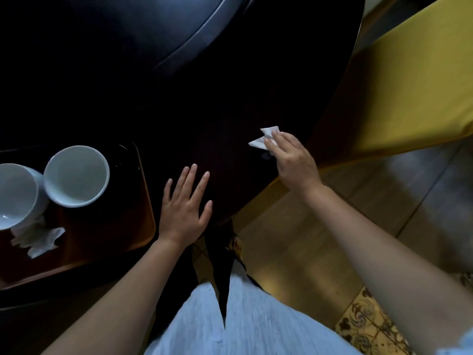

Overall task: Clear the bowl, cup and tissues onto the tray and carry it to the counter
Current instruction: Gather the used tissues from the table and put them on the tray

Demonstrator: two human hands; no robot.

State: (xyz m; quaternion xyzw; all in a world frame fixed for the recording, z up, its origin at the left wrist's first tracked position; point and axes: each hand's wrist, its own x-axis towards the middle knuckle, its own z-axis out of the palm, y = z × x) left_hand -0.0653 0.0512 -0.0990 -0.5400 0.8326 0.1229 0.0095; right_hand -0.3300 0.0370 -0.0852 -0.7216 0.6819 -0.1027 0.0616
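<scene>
bowl (pixel 14 194), cup (pixel 76 175) and crumpled tissues (pixel 38 237) already set on tray (pixel 147 201). last tissue (pixel 263 138) pinched by right hand (pixel 294 160) over the table edge, not yet trayed. left hand (pixel 184 203) flat, released. carry to counter judged pending.

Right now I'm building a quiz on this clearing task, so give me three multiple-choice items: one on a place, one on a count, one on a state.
1. Where is the crumpled tissue?
A. on the tray
B. on the floor
C. on the yellow chair

2. How many white vessels stand on the tray?
A. one
B. two
C. four

3. What is the right hand doing?
A. resting flat and empty
B. pinching a white tissue
C. gripping the cup

Answers:
1. A, it lies on the tray beside the bowl.
2. B, the bowl and the cup.
3. B, its fingers pinch the white tissue above the dark table; the left hand is the flat one.
</scene>
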